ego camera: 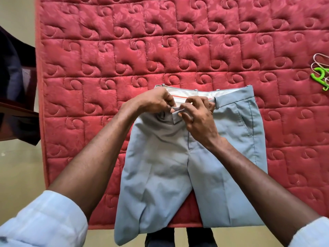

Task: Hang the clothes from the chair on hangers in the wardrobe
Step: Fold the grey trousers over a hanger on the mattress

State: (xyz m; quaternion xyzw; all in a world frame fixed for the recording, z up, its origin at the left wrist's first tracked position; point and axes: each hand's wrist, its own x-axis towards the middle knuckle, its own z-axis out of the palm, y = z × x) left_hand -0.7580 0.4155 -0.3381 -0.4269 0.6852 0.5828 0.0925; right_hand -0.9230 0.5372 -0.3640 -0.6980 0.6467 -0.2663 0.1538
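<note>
Grey-blue trousers (pixel 204 157): laid flat, front side up, on a red quilted mattress (pixel 124 50), waistband toward the far side, the two legs running back toward the viewer and hanging over the near edge of the mattress. Waistband open at the front; pale lining with a thin red stripe shows inside it. Side pocket slit visible on the right hip. Left hand (pixel 156 100): fingers curled, pinching the left end of the waistband at the front closure. Right hand (pixel 197 114): fingers curled, pinching the opposite waistband tab at the same closure; the two hands meet there, fingertips almost touching. Both forearms bare, with light blue sleeves (pixel 44 221) rolled back near the lower corners of the view. Hangers (pixel 320 68): a small bunch lying on the mattress at the right edge of the view, well apart from the trousers, only partly in frame; pale pinkish wire hooks and one bright green plastic hook can be made out; the count cannot be told. Dark clothing (pixel 12 72): draped over a dark wooden piece of furniture at the left edge, beside the mattress; whether this is the chair cannot be told. Floor (pixel 17 175): pale, visible left of and below the mattress.
</note>
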